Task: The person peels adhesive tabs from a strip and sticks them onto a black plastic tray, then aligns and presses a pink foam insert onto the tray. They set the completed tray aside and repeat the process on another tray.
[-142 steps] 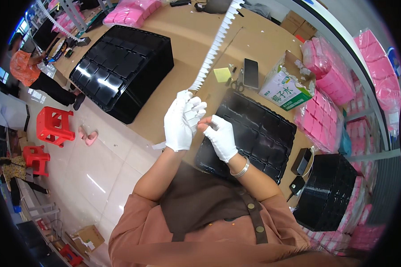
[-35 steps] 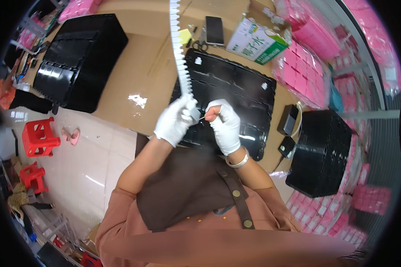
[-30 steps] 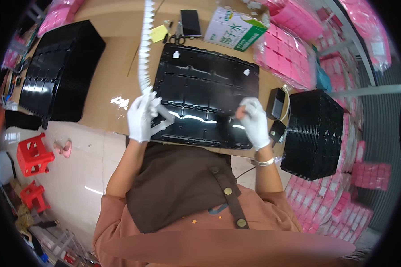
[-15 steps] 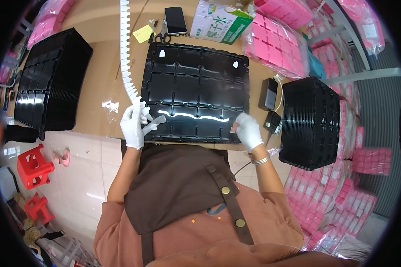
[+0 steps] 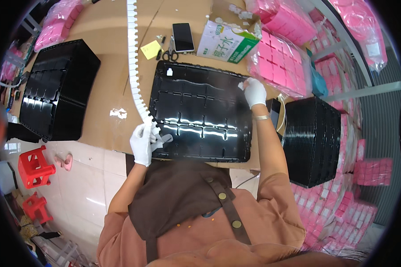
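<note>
A black plastic tray (image 5: pixel 211 104) with moulded grooves lies on the cardboard-covered table in front of me. My left hand (image 5: pixel 142 143), in a white glove, is closed on the lower end of a long strip of white stickers (image 5: pixel 133 66) at the tray's left edge. Loose translucent tabs (image 5: pixel 166 138) of the strip hang over the tray's near left corner. At the tray's far right corner, my gloved right hand (image 5: pixel 255 92) pinches at a small white sticker (image 5: pixel 240 86), fingertips on its edge. Another white sticker (image 5: pixel 169 71) sits at the far left corner.
Stacks of black trays stand left (image 5: pixel 60 89) and right (image 5: pixel 312 138). Beyond the tray lie scissors (image 5: pixel 170 55), a phone (image 5: pixel 183 37), a yellow note (image 5: pixel 151 50) and an open carton (image 5: pixel 227 42). Wrapped pink packs (image 5: pixel 278 62) sit at the far right; red stools (image 5: pixel 35 167) stand on the floor.
My right hand has moved from the tray's near right side up to the sticker at its far right corner. My left hand keeps holding the strip. The whole view has shifted slightly.
</note>
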### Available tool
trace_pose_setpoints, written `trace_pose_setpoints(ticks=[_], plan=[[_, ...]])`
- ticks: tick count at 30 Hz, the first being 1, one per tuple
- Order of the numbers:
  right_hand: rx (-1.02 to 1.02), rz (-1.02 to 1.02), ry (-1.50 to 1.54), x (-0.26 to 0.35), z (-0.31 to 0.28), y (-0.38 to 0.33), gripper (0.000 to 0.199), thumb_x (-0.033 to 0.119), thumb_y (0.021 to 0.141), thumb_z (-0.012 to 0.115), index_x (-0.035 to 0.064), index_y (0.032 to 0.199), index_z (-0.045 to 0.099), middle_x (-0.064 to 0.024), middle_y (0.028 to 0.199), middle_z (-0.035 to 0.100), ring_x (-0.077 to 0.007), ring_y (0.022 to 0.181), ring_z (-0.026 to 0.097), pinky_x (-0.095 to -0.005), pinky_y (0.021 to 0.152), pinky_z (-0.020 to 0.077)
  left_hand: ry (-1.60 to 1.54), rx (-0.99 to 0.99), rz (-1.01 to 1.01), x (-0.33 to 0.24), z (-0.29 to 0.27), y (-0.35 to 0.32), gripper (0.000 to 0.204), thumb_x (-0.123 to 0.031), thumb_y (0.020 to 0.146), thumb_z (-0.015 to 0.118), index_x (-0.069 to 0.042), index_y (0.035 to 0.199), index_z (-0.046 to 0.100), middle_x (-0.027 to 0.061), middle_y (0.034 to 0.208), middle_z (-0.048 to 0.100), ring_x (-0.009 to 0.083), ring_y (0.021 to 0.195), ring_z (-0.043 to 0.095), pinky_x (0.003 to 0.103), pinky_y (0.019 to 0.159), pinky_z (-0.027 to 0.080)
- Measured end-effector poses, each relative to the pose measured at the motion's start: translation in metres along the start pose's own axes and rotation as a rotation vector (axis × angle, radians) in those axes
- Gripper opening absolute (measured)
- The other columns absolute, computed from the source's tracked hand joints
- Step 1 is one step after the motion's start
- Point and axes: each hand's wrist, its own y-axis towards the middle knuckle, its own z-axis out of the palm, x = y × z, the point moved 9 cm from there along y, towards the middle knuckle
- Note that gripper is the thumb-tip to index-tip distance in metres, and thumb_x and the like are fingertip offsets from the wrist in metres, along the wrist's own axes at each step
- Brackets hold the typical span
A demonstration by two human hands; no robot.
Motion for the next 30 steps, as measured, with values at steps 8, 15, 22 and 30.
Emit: trace_pose_setpoints(ticks=[8,15,22,30], plan=[[0.318,0.001,0.044,0.011,0.017,0.019,0.01,0.013,0.079,0.061,0.0068,0.085,0.067,-0.0164,0.087,0.068,-0.0347,0.085,0.065,-0.0401,0.075,0.0508,-0.007,-0.033,-0.038,0.004,-0.004,-0.006,0.02,-0.017,0.095,0.057,0.001,0.095,0.064,0.002,0.077,0.063,0.0028,0.058,0.052,0.018,0.053,0.042],[0.071,0.014,-0.103,0.025,0.008,0.013,0.005,0.01,0.077,0.064,0.005,0.079,0.064,-0.0178,0.082,0.066,-0.0354,0.082,0.064,-0.042,0.074,0.0499,-0.03,-0.005,-0.072,-0.002,0.0,-0.006,0.021,-0.017,0.096,0.057,0.003,0.095,0.065,0.0036,0.087,0.064,0.0031,0.061,0.052,0.019,0.056,0.042],[0.117,0.086,0.358,0.012,-0.002,0.024,0.006,-0.002,0.078,0.061,0.0007,0.072,0.059,-0.0129,0.069,0.066,-0.0219,0.07,0.066,-0.0337,0.065,0.0493,-0.081,-0.003,-0.064,0.006,-0.002,-0.004,0.02,-0.016,0.096,0.056,0.002,0.097,0.063,0.0058,0.082,0.067,0.0029,0.057,0.051,0.018,0.052,0.041],[0.275,-0.271,0.365,0.185,0.06,0.027,0.006,-0.004,0.078,0.056,-0.0001,0.074,0.059,-0.018,0.071,0.064,-0.0286,0.071,0.065,-0.0359,0.068,0.0502,-0.124,0.035,-0.031,0.007,0.002,-0.001,0.02,-0.018,0.095,0.058,0.001,0.096,0.065,0.0013,0.074,0.063,0.0018,0.057,0.05,0.017,0.052,0.041]])
